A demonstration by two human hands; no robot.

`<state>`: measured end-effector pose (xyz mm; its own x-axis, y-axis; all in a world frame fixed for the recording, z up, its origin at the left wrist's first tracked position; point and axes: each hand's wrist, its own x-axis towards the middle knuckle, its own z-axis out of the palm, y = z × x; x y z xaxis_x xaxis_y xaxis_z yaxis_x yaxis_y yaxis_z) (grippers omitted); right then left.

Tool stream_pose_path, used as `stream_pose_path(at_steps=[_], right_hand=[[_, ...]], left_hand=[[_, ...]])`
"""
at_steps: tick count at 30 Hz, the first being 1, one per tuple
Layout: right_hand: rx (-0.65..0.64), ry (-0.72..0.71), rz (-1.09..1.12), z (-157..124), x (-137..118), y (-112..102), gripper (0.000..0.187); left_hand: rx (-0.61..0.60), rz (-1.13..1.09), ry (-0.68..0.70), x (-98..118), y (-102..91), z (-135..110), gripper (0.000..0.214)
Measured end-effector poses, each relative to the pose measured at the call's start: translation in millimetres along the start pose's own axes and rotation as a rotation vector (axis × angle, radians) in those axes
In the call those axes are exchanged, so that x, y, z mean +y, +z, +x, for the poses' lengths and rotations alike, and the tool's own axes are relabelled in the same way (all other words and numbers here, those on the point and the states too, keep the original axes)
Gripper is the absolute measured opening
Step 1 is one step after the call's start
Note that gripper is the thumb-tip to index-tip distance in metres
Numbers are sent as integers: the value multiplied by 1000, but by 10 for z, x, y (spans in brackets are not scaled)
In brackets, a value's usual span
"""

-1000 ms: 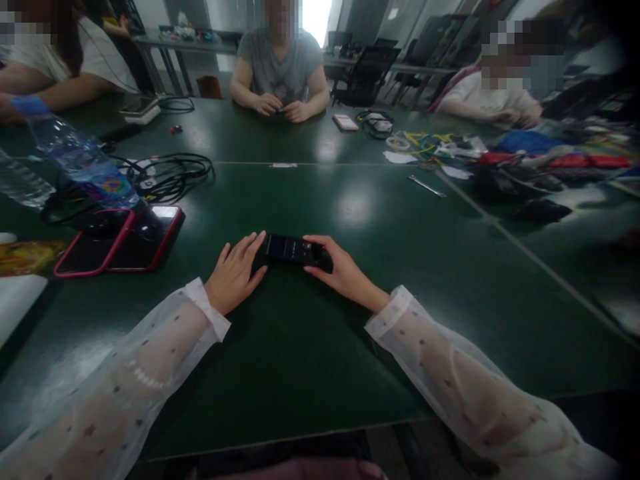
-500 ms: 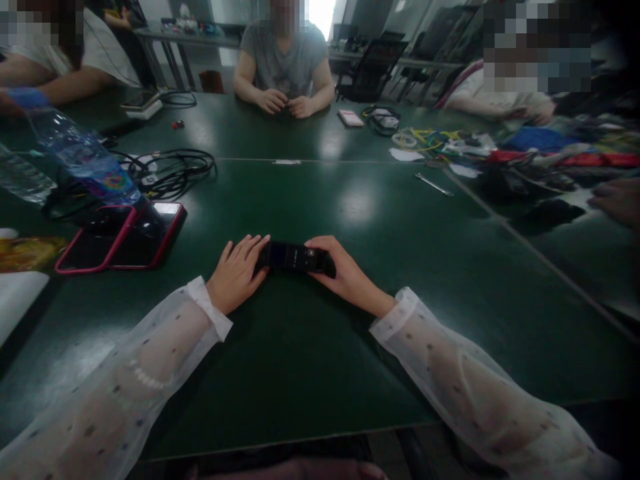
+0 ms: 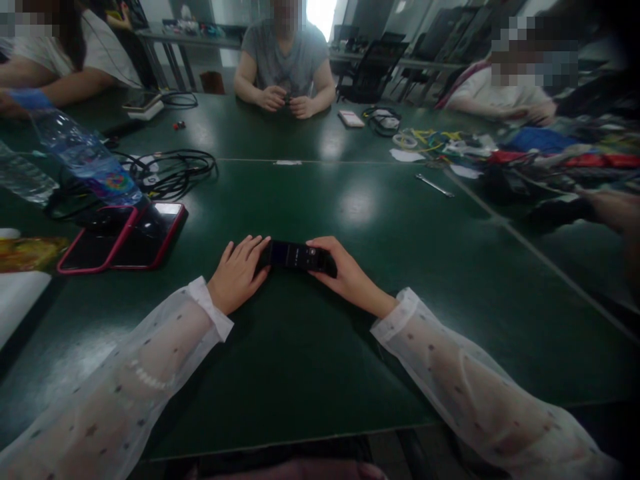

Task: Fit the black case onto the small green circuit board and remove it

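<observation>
A slim black device with a small lit screen (image 3: 289,256) lies sideways on the green tabletop in front of me. Over its left end rests my left hand (image 3: 239,273), fingers on the far edge and thumb on the near edge. My right hand (image 3: 341,268) grips the other end between thumb and fingers. Both palms partly cover the device's ends, and its middle shows between the hands. I cannot tell exactly what kind of device it is.
Left of my hands lie two red-edged phones (image 3: 150,237), a water bottle (image 3: 93,157) and coiled black cables (image 3: 185,167). A wrench (image 3: 434,185) lies farther right, near tangled wires (image 3: 425,139). A person in grey (image 3: 285,67) sits opposite; others sit at both sides.
My hands and the black device stay practically still. At the right edge, another person's hand has moved in towards a dark item on the table.
</observation>
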<state>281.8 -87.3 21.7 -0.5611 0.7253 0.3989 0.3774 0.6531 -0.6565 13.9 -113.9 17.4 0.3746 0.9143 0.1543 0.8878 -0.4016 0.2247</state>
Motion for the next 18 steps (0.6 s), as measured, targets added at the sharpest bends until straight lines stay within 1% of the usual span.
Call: stream_pose_path(at_steps=[11, 18], right_hand=[[5, -4, 15, 1, 4, 7, 53], [-15, 0, 13, -1, -32, -18, 54]], left_hand=[[18, 11, 9, -19, 26, 12, 55], [7, 18, -2, 8, -1, 0, 54]])
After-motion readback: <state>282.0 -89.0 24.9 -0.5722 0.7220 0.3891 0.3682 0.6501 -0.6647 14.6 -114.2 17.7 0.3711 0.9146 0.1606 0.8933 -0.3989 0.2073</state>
